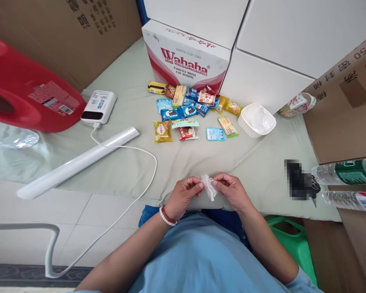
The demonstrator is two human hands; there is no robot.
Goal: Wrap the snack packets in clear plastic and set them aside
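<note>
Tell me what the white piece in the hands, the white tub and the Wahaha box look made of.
White piece: likely thin clear plastic film, crinkled and translucent, pinched by both hands, left and right. Tub: smooth matte white plastic, apparently lined with glossy film. Wahaha box: printed cardboard, with folded edges.

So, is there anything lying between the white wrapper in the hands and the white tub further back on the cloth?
Nothing visible does. The left hand and right hand pinch the white wrapper together, and only bare green cloth lies between it and the white tub. The snack packets sit to the left of that path.
</note>
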